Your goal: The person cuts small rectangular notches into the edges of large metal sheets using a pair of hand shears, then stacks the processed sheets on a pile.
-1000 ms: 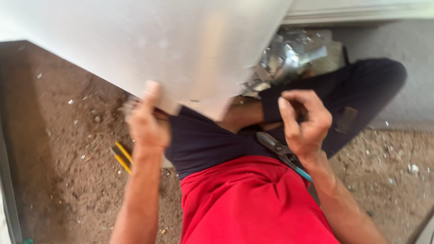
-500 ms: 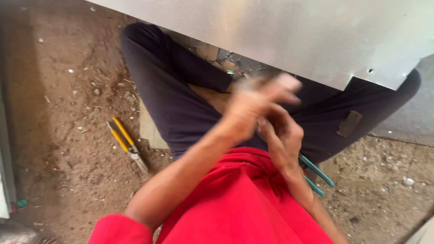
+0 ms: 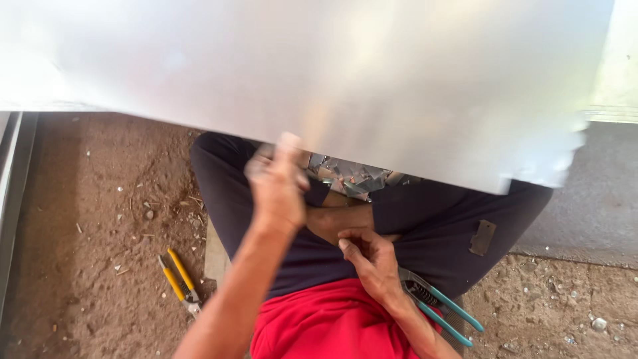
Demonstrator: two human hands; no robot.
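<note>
A large pale sheet of metal (image 3: 345,86) fills the top of the view and hangs over my crossed legs in dark trousers. My left hand (image 3: 278,186) reaches up and grips the sheet's lower edge, thumb on its face. My right hand (image 3: 372,260) rests low on my lap with its fingers curled together; nothing shows in it. Pliers with teal handles (image 3: 442,312) lie beside my right hip, just behind that hand. Crumpled shiny metal scraps (image 3: 349,174) sit under the sheet's edge between my knees.
Yellow-handled pliers (image 3: 178,279) lie on the dirt ground (image 3: 100,219) to my left. A metal rail (image 3: 12,193) runs along the left edge. A grey concrete slab (image 3: 588,213) lies at the right. A small flat metal piece (image 3: 481,237) rests on my trouser leg.
My left hand left my right hand at the lap and rose to grip the sheet's lower edge. The sheet now spreads wider across the top of the view.
</note>
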